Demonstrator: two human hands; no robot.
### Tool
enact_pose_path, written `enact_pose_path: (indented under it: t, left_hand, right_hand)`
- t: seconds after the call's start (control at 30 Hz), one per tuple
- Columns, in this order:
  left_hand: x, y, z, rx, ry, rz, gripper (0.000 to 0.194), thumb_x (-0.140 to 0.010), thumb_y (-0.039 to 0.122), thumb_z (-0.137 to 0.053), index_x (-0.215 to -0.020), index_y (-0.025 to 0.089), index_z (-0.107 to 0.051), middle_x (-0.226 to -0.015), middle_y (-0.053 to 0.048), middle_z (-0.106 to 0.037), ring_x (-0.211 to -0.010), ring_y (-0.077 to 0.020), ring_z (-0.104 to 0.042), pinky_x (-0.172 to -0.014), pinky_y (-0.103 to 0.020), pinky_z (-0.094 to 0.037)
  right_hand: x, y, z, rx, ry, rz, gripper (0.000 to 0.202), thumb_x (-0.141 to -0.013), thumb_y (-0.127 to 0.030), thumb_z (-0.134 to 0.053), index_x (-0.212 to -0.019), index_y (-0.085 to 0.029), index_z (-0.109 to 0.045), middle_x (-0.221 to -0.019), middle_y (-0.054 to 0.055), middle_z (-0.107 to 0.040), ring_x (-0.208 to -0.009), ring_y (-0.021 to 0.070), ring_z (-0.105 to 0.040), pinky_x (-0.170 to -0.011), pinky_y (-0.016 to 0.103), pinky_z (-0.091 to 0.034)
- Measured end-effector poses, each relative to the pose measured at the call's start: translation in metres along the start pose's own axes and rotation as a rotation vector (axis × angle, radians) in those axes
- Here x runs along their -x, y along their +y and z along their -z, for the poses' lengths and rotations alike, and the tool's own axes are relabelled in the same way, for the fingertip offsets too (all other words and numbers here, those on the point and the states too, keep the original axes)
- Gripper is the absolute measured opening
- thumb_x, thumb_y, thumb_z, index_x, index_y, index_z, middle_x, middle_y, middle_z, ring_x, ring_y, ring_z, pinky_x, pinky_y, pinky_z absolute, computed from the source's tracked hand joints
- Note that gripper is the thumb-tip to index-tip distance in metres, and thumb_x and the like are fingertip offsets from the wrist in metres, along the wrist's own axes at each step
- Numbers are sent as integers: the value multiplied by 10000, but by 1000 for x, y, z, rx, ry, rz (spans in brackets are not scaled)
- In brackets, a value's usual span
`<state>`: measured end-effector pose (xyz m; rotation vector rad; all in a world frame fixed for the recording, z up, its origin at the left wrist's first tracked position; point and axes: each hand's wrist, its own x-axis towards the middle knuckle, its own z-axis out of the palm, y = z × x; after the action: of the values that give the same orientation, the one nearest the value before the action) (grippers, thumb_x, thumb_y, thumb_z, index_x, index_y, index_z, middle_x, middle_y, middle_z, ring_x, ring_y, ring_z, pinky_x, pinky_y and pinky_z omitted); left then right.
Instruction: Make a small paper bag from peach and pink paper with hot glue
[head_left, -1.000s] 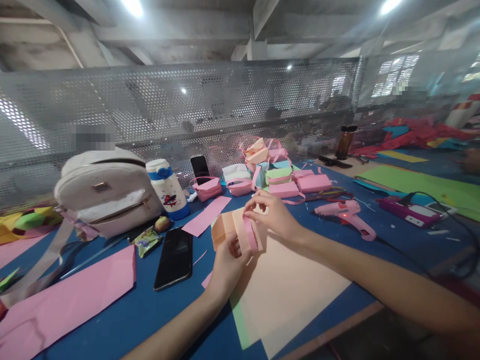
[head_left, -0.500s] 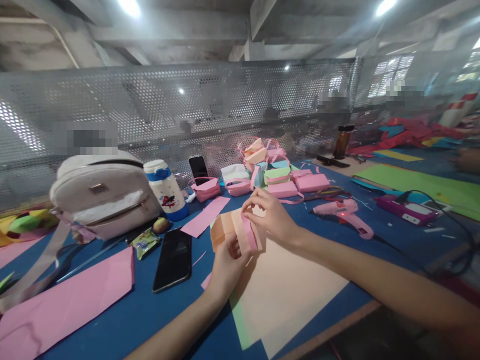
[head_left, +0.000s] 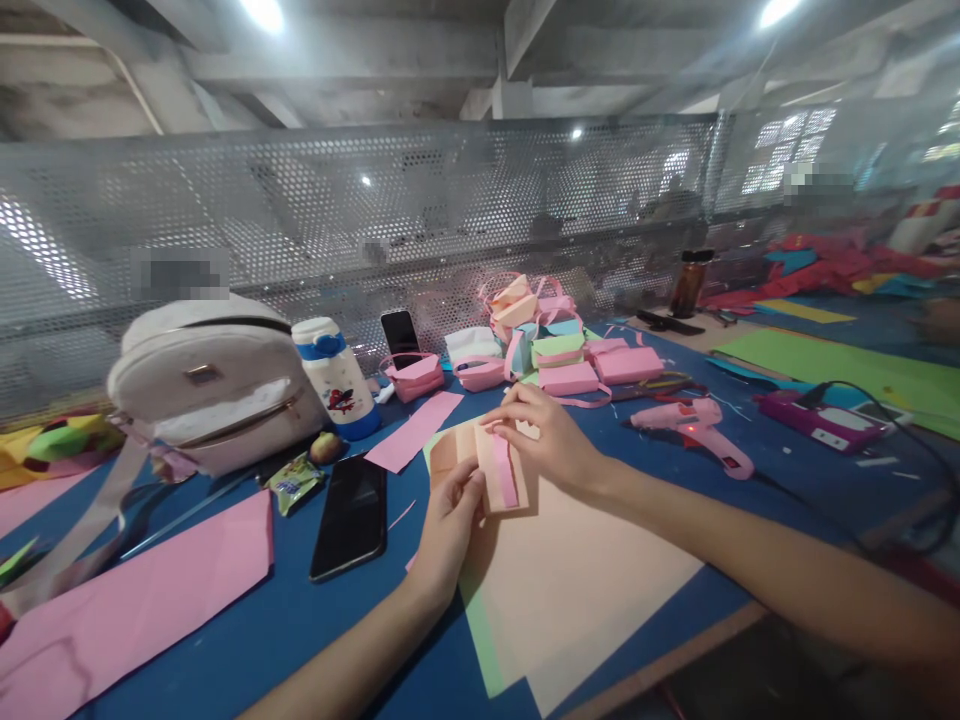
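A folded peach paper piece [head_left: 459,447] is held over large peach sheets [head_left: 577,580] on the blue table. A pink strip [head_left: 507,475] runs down its right part. My left hand [head_left: 450,515] grips the piece's lower edge between thumb and fingers. At the top of the pink strip, my right hand [head_left: 536,435] pinches the paper, its fingers closed. A green sheet [head_left: 480,630] shows under the peach sheets.
Left are a white backpack [head_left: 202,375], a bottle [head_left: 337,385], a black phone [head_left: 349,520] and pink paper [head_left: 150,600]. Small paper bags [head_left: 566,378] stand behind my hands. A pink glue gun [head_left: 694,425] and purple power strip [head_left: 817,418] lie right.
The folded piece now lies flatter, its pink strip facing up more plainly. My left thumb has moved onto its front, and my right fingers have shifted slightly down. The view has shifted slightly.
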<state>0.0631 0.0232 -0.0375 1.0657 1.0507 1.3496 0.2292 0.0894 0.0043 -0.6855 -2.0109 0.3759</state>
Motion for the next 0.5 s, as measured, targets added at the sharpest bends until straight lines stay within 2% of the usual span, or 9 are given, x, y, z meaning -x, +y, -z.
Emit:
enact_pose_path:
  t: [0.13, 0.3, 0.5]
  left_hand:
    - [0, 1, 2, 19, -18, -6, 365, -757, 440, -765, -978, 152, -723, -513, 74, -489, -465, -71, -414, -469, -167, -330]
    - [2, 7, 7, 110, 21, 14, 386, -691, 429, -804, -954, 158, -727, -618, 34, -615, -553, -98, -541, -534, -176, -419]
    - [0, 9, 10, 173, 47, 32, 352, -640, 380, -831, -885, 141, -752, -650, 2, -672, -572, -115, -592, -523, -182, -438]
  right_hand:
    - [4, -1, 1, 4, 27, 27, 230, -945, -187, -580, -1096, -286, -723, -984, 41, -576, -987, 215, -547, -909, 371, -430]
    - [8, -1, 5, 73, -15, 93, 270, -996, -287, -480, -1111, -298, -724, -1169, 65, -581, -1118, 260, -496, -985, 442, -386]
    - [8, 0, 4, 79, -75, 115, 368, -1024, -404, -381, -1106, -287, -720, -1190, 71, -583, -1122, 262, -485, -983, 453, -367]
